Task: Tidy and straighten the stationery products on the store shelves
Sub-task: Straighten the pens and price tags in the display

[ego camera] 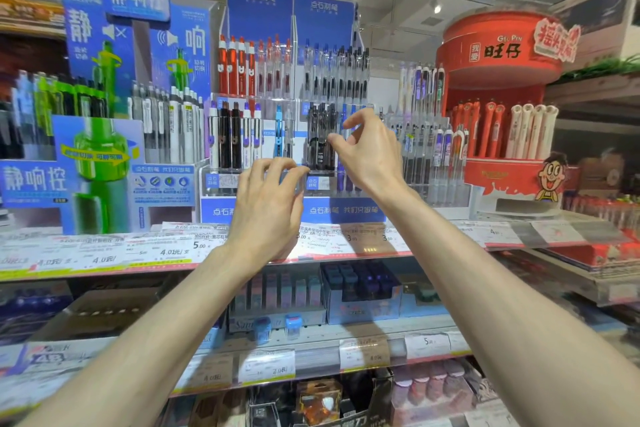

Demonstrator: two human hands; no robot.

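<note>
Pens [320, 139], red "GEL PEN" stand [498, 45]

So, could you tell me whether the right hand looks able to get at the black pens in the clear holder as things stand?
Probably yes. The right hand is raised just in front of the black pens, fingers loosely curled and holding nothing, with nothing between them. The left hand sits lower and to the side, out of the way.

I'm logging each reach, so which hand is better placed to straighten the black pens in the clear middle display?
Probably the right hand: its fingertips hover right beside the black pens. The left hand sits lower, at the display's front edge.
</note>
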